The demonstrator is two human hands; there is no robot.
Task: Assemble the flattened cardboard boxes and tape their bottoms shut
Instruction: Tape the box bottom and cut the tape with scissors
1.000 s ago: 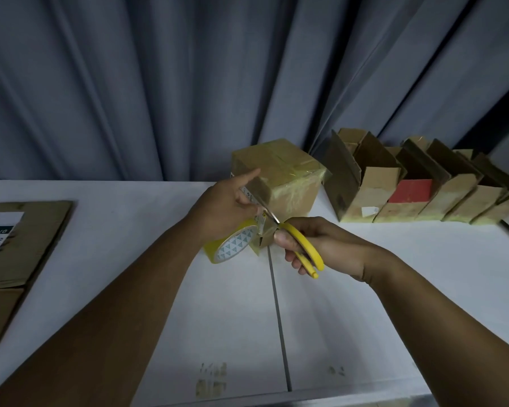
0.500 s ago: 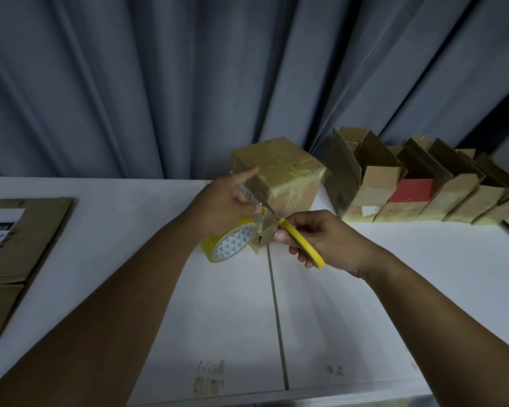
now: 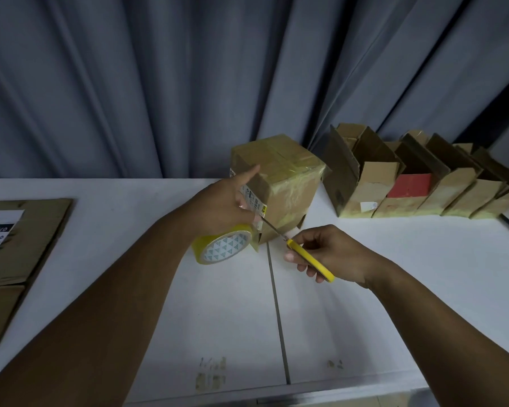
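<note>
— Starting at the left edge, what lies on the white table [image 3: 106, 230]?

— Flattened cardboard boxes [image 3: 18, 248], stacked flat, the top one bearing a white printed label. They sit well apart from both hands.

— And moving toward the middle?

— The left hand [image 3: 224, 210] is clenched around a yellow tape roll [image 3: 224, 246], which hangs under the palm just above the table. Its index finger points out straight, and the fingertip touches the near face of the taped box [image 3: 279, 183].

— Where does that box stand?

— Upright on the table in front of the grey curtain [image 3: 188, 83], near the seam between the two tabletop panels. Glossy tape covers its upper face and runs down its sides. A small printed label shows on the face next to the left hand.

— What about the other hand?

— The right hand [image 3: 329, 254] grasps yellow-handled scissors [image 3: 309, 258], fingers closed around the handles. The metal blades point up and left, the tips reaching the strip of tape between the roll and the box's lower corner. The blades look nearly together, though I cannot tell exactly.

— Anything farther right?

— A row of assembled boxes [image 3: 423, 189] stands side by side along the curtain, flaps open upward, yellowish tape along their bottoms. One shows a red panel.
</note>
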